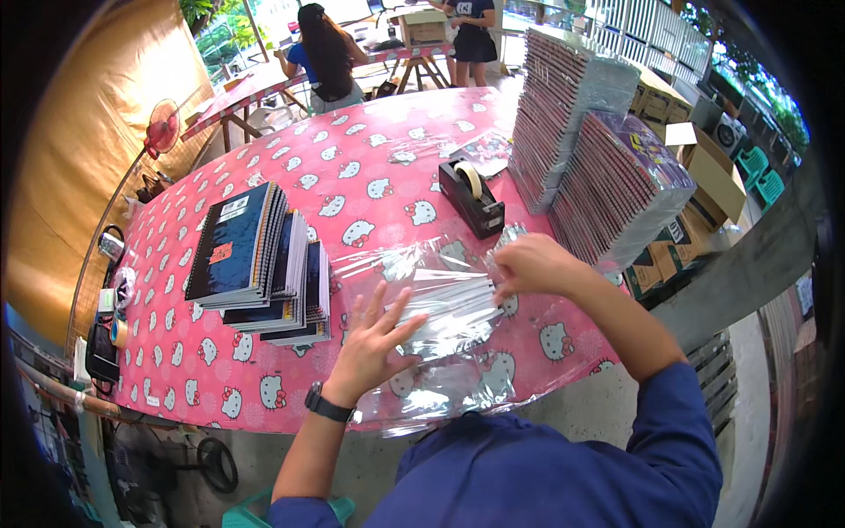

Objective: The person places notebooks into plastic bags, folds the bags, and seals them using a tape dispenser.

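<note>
Clear plastic sheet (440, 299) lies under both hands' fingers (392, 304).

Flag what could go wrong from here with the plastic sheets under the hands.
1. The left hand presses flat while the right hand pinches the clear plastic sheets; the slick stack may slide or crease.
2. The sheets overhang the near edge of the pink table and could slip off.
3. The fanned notebook pile sits close by the left hand; a sweep might knock it.
</note>
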Action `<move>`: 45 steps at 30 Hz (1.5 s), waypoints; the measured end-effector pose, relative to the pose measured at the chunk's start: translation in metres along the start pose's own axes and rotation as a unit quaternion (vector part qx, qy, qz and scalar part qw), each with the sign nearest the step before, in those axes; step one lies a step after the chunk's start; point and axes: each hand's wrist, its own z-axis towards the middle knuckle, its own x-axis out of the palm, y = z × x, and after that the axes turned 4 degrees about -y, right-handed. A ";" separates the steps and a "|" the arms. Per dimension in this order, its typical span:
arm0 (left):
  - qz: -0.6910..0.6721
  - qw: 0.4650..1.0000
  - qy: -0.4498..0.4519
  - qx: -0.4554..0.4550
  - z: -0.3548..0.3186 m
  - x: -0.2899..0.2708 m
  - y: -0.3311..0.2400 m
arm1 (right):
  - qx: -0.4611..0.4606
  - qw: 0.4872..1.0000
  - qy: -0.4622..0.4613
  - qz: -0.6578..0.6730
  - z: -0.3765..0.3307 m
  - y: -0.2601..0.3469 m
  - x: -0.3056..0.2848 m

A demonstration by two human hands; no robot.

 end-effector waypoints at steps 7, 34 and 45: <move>-0.149 0.966 -0.209 -0.004 0.029 0.012 -0.041 | -0.257 0.851 -0.407 0.210 -0.026 0.070 0.032; -0.064 0.991 -0.115 0.019 0.008 0.025 -0.021 | -0.258 0.905 -0.322 0.104 -0.013 0.034 0.086; 0.076 0.974 -0.168 -0.133 0.050 -0.004 -0.032 | -0.120 0.965 -0.144 0.184 0.013 0.040 0.053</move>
